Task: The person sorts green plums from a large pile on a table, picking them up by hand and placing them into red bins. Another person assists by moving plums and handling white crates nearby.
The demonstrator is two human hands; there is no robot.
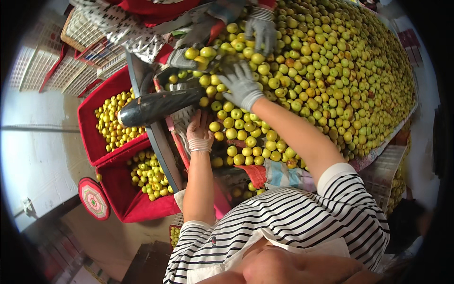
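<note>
My right hand [242,87], in a grey knit glove, reaches with fingers spread onto a large heap of small round yellow-green fruit [321,71], some with brown patches; they look like jujubes. No fruit shows gripped in it. My left hand [199,128], with a pale ribbed band at the wrist, is left of the heap's near edge beside several loose fruits [229,123]. Its fingers point away from me and look stretched out; the tips are partly shaded. Just past them lies a black tapered tube [161,105] across a grey rail.
Opposite me, a co-worker's gloved hand [261,29] rests on the fruit; their other glove [182,59] is by several fruits. Left of the grey rail [165,158] stand two red-lined bins [142,207] holding fruit. Plastic crates [82,31] are stacked far left. A round patterned stool [93,199] stands near the bins.
</note>
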